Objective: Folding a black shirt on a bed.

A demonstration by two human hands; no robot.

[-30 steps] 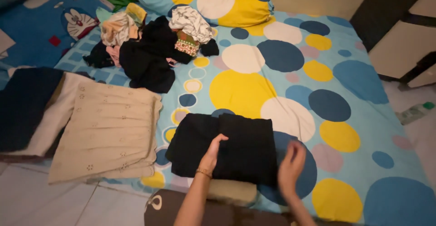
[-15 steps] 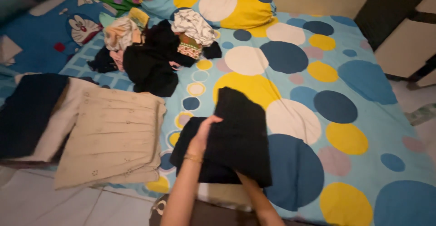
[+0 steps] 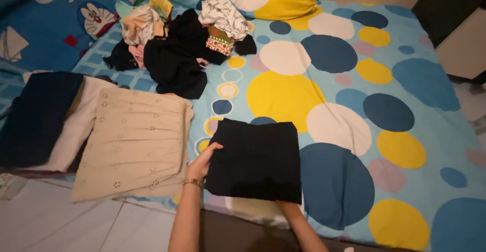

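Near the bed's [image 3: 405,69] front edge, the left hand's [image 3: 201,165] fingers gripped a folded black garment [image 3: 255,161]; right-hand grip couldn't be told. Unfolded clothes [image 3: 177,44] remained heaped beside the far-left corner.

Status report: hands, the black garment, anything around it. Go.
Left hand grips folded black garment at its left edge. Right hand hidden beneath its near edge. Cream folded cloth lies just left, apart.

Dim, warm indoor light falls evenly, with no glare. Beyond the left hand [image 3: 202,163], the dark clothes pile [image 3: 177,54] loses detail in shadow. Edges look slightly soft and the corners bend outward.
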